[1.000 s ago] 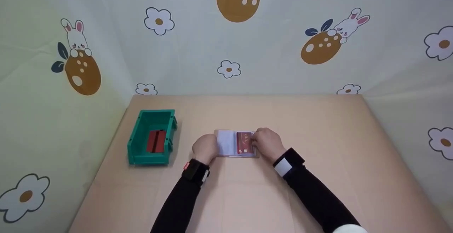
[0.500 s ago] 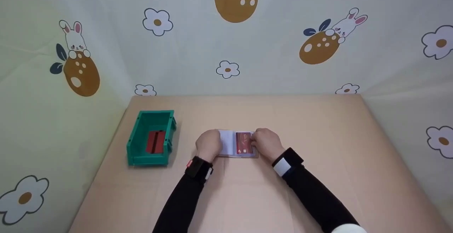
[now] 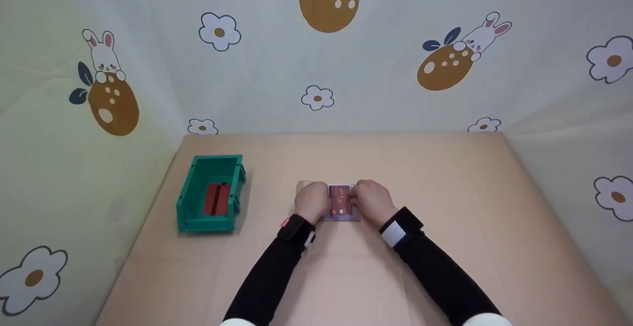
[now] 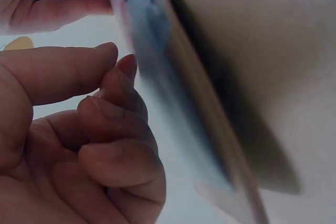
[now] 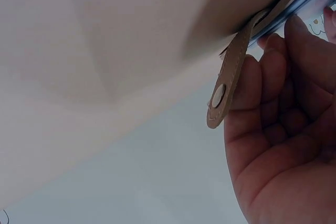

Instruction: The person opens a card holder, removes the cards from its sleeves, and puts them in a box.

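Observation:
A tan card holder lies unfolded on the table in the head view, with pale clear sleeves. A red card sits upright on its right half. My left hand covers much of the left half; its thumb and index fingertip pinch at the card's left edge, the other fingers curled. At the opposite edge my right hand pinches the holder between thumb and fingers. The right wrist view shows a stitched strap with a snap hanging beside those fingers.
Left of the hands stands a green bin, holding a red item with a dark stripe. The tan table meets a patterned cloth backdrop behind and at both sides.
My left hand has slid right from the holder's left edge across the pale sleeve to the red card. The right hand, holder and bin stay put.

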Action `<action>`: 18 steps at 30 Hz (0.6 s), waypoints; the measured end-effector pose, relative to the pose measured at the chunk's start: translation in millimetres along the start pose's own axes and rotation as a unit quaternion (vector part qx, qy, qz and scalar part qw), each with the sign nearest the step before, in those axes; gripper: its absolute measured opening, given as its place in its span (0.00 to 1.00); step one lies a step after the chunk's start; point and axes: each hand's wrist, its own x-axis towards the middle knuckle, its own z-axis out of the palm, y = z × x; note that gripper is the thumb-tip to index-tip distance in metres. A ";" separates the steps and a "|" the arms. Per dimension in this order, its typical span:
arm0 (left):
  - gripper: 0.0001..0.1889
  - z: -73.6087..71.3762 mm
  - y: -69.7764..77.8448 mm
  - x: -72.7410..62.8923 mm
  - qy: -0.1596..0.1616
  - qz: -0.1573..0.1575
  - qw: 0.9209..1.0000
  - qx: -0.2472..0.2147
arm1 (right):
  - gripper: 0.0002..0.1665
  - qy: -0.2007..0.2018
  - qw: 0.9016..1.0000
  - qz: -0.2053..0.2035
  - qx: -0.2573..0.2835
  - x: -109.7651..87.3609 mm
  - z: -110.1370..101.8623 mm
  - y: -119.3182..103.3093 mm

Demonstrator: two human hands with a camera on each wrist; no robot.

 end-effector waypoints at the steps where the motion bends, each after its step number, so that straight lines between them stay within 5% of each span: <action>1: 0.08 1.2 -0.1 0.7 -0.003 -0.002 1.000 0.002 | 0.02 0.001 1.000 0.000 -0.001 -0.1 0.3 0.0; 18: 0.11 2.0 -1.5 7.0 -0.049 -0.048 0.997 -0.022 | 0.03 0.003 1.000 0.000 0.004 -0.7 1.8 -0.4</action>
